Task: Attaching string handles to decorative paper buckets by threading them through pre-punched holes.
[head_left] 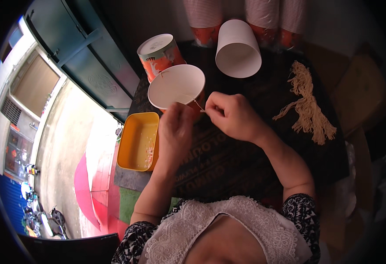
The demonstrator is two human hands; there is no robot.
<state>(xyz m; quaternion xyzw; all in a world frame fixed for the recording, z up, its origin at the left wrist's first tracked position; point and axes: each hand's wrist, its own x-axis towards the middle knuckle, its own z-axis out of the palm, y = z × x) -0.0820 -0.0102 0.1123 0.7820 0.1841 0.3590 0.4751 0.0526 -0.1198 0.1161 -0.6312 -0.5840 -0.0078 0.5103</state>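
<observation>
An open paper bucket (177,83), white inside and red-orange outside, stands in front of me on the dark table. A thin cord (199,105) passes at its near right rim, and a short bit of cord shows at its far left rim. My right hand (234,115) is closed just right of the bucket, pinching the cord. My left hand (176,132) is closed at the bucket's near edge; its fingertips are slightly blurred, and what they hold is hidden. A bundle of beige cords (306,105) lies on the right.
A yellow tub (136,141) with small pale and pink bits stands left of my left hand. Behind are an upside-down printed bucket (160,55), a white bucket on its side (238,48) and wrapped bucket stacks (263,15). A green metal door (87,53) stands at the left.
</observation>
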